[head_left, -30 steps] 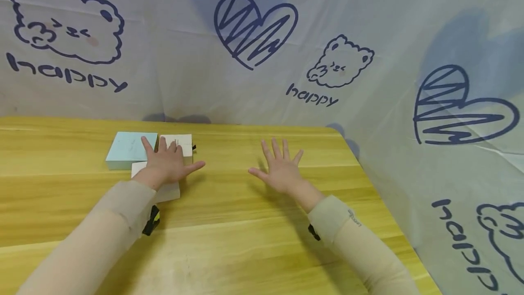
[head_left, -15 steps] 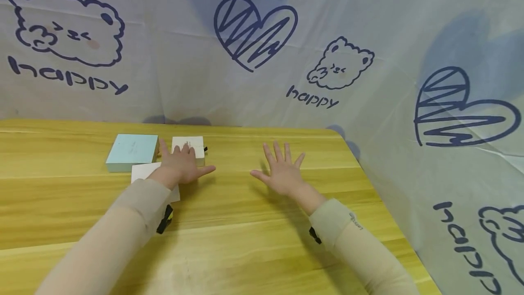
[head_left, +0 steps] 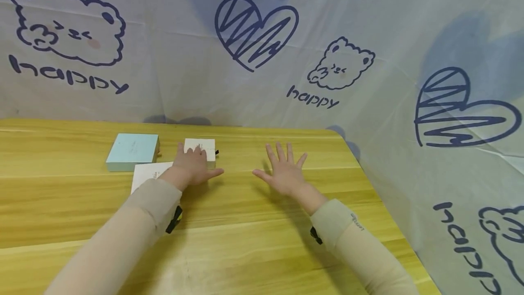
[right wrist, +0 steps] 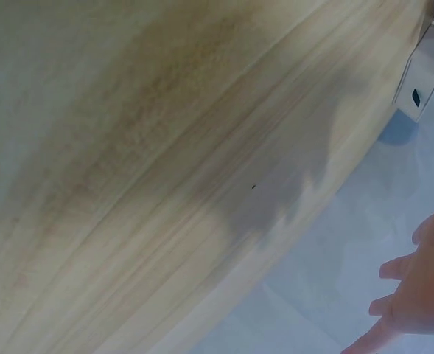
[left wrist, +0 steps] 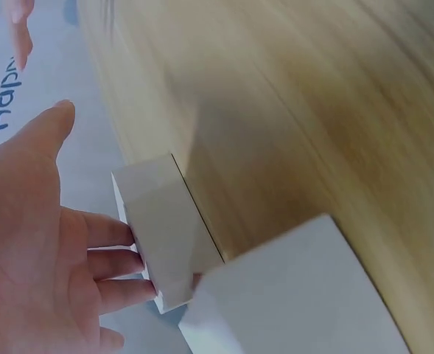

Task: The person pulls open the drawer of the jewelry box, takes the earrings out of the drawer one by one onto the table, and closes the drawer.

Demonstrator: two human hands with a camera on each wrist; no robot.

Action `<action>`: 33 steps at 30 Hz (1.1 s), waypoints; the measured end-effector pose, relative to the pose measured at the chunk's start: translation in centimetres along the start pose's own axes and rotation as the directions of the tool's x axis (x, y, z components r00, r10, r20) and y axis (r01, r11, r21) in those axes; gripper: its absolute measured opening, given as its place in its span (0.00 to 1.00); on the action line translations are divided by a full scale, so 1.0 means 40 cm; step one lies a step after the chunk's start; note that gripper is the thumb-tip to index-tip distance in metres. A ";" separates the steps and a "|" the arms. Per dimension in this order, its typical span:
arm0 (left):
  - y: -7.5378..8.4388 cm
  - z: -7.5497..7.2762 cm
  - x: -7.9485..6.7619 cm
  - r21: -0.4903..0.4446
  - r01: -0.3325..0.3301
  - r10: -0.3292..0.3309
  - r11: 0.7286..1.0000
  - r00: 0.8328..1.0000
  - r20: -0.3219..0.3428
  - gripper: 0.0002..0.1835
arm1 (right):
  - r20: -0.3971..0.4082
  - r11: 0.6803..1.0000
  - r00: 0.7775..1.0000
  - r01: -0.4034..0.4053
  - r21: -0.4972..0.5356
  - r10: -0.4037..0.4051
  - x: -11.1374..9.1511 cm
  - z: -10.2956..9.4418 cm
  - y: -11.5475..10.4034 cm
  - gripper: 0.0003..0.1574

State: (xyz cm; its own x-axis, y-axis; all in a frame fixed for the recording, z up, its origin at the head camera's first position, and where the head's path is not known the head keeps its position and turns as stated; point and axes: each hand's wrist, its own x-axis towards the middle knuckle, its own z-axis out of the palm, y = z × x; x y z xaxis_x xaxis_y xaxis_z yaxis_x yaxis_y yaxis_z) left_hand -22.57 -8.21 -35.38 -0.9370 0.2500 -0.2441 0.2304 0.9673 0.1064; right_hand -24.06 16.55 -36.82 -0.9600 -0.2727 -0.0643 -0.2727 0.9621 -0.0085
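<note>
My left hand [head_left: 190,167] reaches over a small white box [head_left: 209,144] with a short black tab on its right side. In the left wrist view the fingertips of the left hand [left wrist: 32,228] touch the top of this small box [left wrist: 169,228], thumb spread away. A larger white box [head_left: 143,177] lies partly hidden under the left forearm. Off to the right, my right hand [head_left: 285,174] hovers over the table with fingers spread and holds nothing. Its shadow falls on the wood in the right wrist view.
A light-blue box [head_left: 133,149] sits left of the small white one, just behind the larger white box. The yellow wooden table [head_left: 245,249] ends at a white curtain [head_left: 184,58] printed with bears and hearts, behind and to the right.
The small white box has slid rightward with my left hand, away from the light-blue box. More of the larger white box's top shows. The right hand has barely moved.
</note>
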 end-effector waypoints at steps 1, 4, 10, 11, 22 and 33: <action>0.004 0.000 0.001 -0.002 -0.004 0.004 1.000 1.000 0.001 0.46 | -0.001 1.000 1.000 0.001 0.000 -0.001 0.000 0.000 0.001 0.55; 0.014 0.002 0.005 -0.001 -0.015 0.015 1.000 1.000 0.006 0.46 | 0.002 1.000 1.000 -0.002 0.003 0.002 0.001 0.000 0.002 0.55; 0.035 0.009 0.007 0.030 -0.064 0.063 0.998 0.998 0.017 0.44 | 0.001 1.000 1.000 -0.003 0.004 0.003 0.000 0.000 0.003 0.55; 0.040 0.009 0.006 0.034 -0.074 0.074 0.997 0.997 0.016 0.43 | 0.002 1.000 1.000 -0.003 0.003 0.003 0.000 0.000 0.004 0.55; 0.123 0.012 -0.025 0.051 -0.174 0.173 0.983 0.985 0.022 0.40 | -0.001 1.000 1.000 -0.008 -0.002 0.008 -0.006 -0.004 0.007 0.55; 0.030 0.029 0.002 -0.125 -0.148 0.153 0.981 0.988 0.036 0.47 | 0.003 1.000 1.000 0.023 -0.007 -0.023 -0.008 0.006 0.020 0.54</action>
State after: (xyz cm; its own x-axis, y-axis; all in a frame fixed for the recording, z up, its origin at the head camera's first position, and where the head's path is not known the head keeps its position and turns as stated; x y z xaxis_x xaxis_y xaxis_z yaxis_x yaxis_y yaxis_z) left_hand -22.05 -6.97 -36.36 -0.8805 0.3966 -0.2596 0.3314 0.9066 0.2611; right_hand -23.96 17.39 -37.06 -0.9532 -0.2948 -0.0671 -0.2952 0.9554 -0.0034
